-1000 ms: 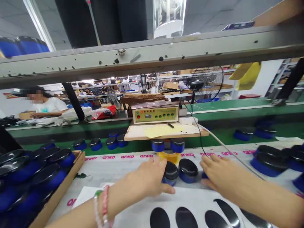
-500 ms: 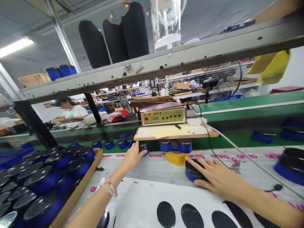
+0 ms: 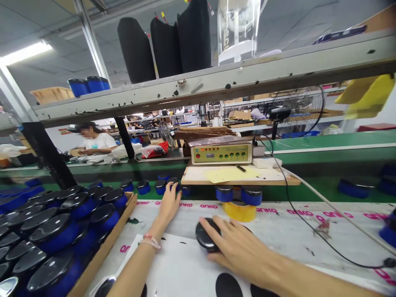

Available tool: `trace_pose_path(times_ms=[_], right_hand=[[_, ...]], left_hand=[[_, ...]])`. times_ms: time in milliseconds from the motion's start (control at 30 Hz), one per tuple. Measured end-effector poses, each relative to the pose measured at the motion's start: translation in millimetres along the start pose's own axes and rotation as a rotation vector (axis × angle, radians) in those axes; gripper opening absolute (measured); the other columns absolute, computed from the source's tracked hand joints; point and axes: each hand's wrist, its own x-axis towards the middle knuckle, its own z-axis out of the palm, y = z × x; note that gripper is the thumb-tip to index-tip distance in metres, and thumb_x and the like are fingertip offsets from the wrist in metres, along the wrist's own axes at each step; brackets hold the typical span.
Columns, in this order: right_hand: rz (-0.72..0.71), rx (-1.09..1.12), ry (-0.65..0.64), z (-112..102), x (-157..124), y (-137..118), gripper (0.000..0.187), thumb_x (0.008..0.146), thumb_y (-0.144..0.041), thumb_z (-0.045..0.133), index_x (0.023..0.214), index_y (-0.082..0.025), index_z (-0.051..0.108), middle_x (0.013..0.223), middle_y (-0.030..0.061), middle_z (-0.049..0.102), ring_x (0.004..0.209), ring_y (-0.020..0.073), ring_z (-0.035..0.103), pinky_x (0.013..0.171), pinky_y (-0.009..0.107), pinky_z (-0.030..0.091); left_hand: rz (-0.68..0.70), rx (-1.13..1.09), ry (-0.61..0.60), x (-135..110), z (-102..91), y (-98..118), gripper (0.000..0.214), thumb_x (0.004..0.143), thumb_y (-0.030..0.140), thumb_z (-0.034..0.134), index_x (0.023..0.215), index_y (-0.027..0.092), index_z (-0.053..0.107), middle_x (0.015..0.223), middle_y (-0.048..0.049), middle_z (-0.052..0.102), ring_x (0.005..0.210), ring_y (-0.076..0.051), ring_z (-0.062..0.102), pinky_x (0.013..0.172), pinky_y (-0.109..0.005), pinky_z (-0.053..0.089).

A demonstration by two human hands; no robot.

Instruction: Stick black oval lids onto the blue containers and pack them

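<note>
My left hand reaches to the edge of the green belt, its fingers stretched out and slightly apart. Its fingertips overlap a blue cap with a glossy black top; whether they touch it I cannot tell. Another blue cap stands just right of them, by the wooden board. My right hand lies over a round cap with a glossy black top, thumb and fingers around its right side. A dark edge shows behind this hand. Below lies a white sheet with black round stickers.
On the left, a cardboard tray holds many blue-black caps. Two caps stand by a yellow tape roll below a board carrying a control box. A cable crosses the right side. A shelf spans overhead. A person sits across the belt.
My right hand has brought its cap leftward over the white sheet. My left hand has moved off one cap at the belt's edge, leaving it by the board, and shifted left to another.
</note>
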Motion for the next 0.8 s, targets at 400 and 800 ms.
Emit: trace_pose_path(times_ms=[400, 800], right_hand=[[0.038, 0.064, 0.013, 74, 195, 9, 0.064, 0.089, -0.051, 0.049, 0.139, -0.016, 0.031, 0.127, 0.0166, 0.049, 0.1, 0.0272, 0.058, 0.076, 0.038, 0.05], [0.021, -0.061, 0.13, 92, 223, -4, 0.05, 0.095, -0.04, 0.038, 0.131, -0.005, 0.04, 0.124, 0.0188, 0.05, 0.115, 0.0292, 0.044, 0.098, 0.048, 0.031]], left_hand=[[-0.118, -0.244, 0.442, 6, -12.4, -41, 0.024, 0.09, 0.034, 0.051, 0.101, 0.014, 0.057, 0.1, -0.005, 0.06, 0.09, -0.017, 0.059, 0.081, -0.038, 0.05], [-0.121, -0.156, 0.458, 7, -13.4, -44, 0.022, 0.09, 0.033, 0.051, 0.1, 0.015, 0.057, 0.099, -0.005, 0.06, 0.091, -0.017, 0.059, 0.083, -0.039, 0.049]])
